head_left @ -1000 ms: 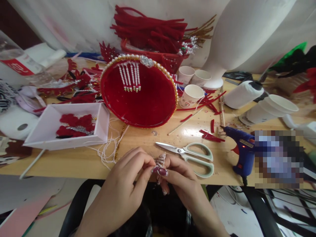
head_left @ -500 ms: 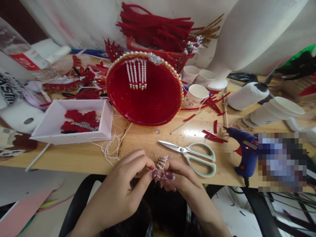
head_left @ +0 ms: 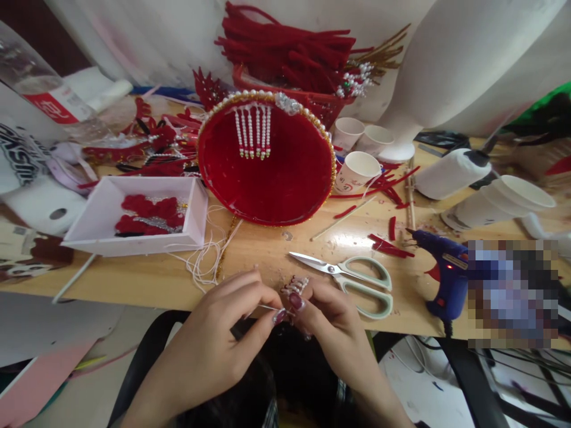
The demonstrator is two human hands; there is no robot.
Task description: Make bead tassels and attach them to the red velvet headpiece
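Hands: two — one left hand, one right hand. Beaded piece between them: one. Thread at the left fingertips: one visible length. Scissors: one pair. Glue gun: one. Red disc: one, bearing six hanging bead strands. White box: one. Single paper cups: three. Cup stack: one — exact cup count not determinable. Thread cone: one. Bottle: one. Paper roll: one. Red basket: one.
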